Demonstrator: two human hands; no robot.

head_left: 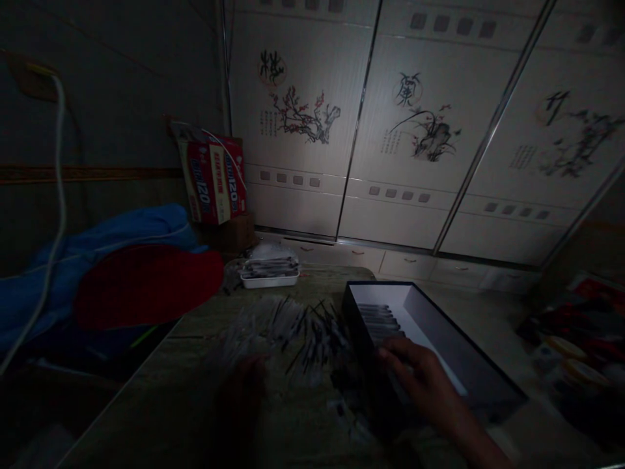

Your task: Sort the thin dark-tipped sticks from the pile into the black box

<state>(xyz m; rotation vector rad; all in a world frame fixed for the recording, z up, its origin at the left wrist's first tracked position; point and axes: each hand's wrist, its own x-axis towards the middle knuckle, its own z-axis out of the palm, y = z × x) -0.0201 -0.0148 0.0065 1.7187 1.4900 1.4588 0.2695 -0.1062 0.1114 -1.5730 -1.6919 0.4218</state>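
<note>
My right hand (415,374) is over the near part of an open dark box (469,332) with a pale inside. Its thumb and fingers are drawn together beside a row of slim pen-like sticks (378,319) lying in the box; whatever they may hold is hidden. My left hand (247,381) is low over the table, dark and blurred, so its fingers are hard to make out. Just beyond it lie a loose heap of thin black sticks (312,332) and some clear, see-through pieces (244,329). A white tray (271,281) at the table's far end holds more slim sticks.
The table (161,391) has small dark and pale items (349,404) beside the box. Blue cloth (122,228) and a red cushion-like thing (146,286) are at left, near a hanging white cable (59,163). A red package (215,176) stands before sliding cabinet doors (303,156).
</note>
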